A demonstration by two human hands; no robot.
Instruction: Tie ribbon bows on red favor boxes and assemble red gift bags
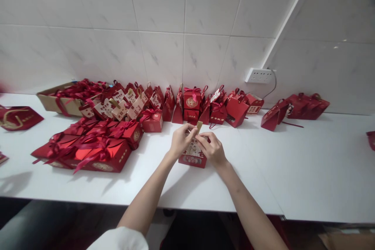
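White cloth is seen nearest, as a sleeve (120,239) on the left arm. Beyond it, the front edge of a smooth white worktop (252,187) is crossed by both forearms, and a seam is visible toward the right. Beneath that edge, the floor area is mostly lost in shadow, though part of a cardboard carton (348,241) can be made out at the lower right.

Over the middle of the worktop, a gold loop (199,126) is pinched between the fingertips of the left hand (181,140) and the right hand (213,149). The loop is at the top of a red printed box (192,160), which is stood upright on the white surface and partly hidden by the fingers. Soft shadows are cast toward the front edge.

To the left, flat red boxes (102,156) tied with glossy ribbon are grouped together; a red bag (22,118) with a gold cord is placed farther left. Behind, a long row of small red boxes (237,112) is lined up near the wall, and a shallow cardboard tray (70,106) is filled with red ribboned packets (84,88). More peaked red boxes (274,115) are set toward the right.

The room is closed off by a wall (164,4) of pale, grey-veined tiles, on which a white socket strip (259,75), a dark cable (274,86) and slanting white trunking (288,19) are seen.
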